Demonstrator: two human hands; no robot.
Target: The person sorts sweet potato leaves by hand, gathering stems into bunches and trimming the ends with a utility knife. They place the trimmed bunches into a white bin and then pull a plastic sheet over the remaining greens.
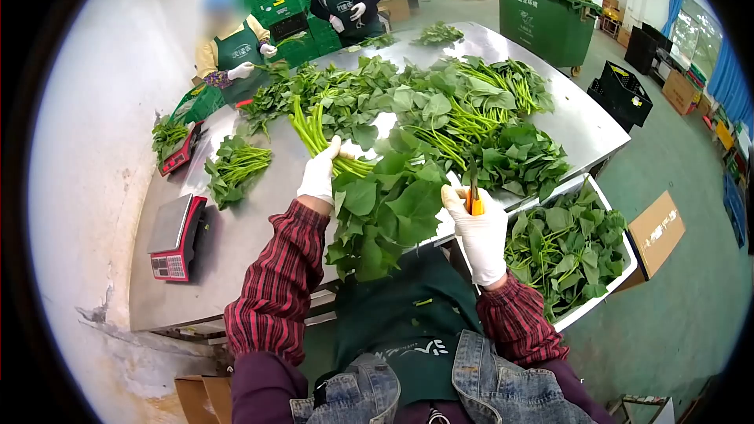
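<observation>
My left hand (320, 171), in a white glove, is closed around the stems of a leafy green bunch (385, 208), whose broad leaves hang down over the table's near edge. In my gloved right hand (481, 232) is a knife (474, 196) with an orange handle, its dark blade pointing up. Beyond both hands, a large heap of leafy greens (440, 102) covers the middle of the metal table (236, 255). A smaller bunch (238, 166) lies apart on the left.
A red scale (179, 239) stands at the left, another (181, 149) behind it. At right is a white box (577, 312) of greens beside a cardboard flap (658, 232). Two people (236, 51) (345, 4) stand across the table. A green bin (542, 23) is behind.
</observation>
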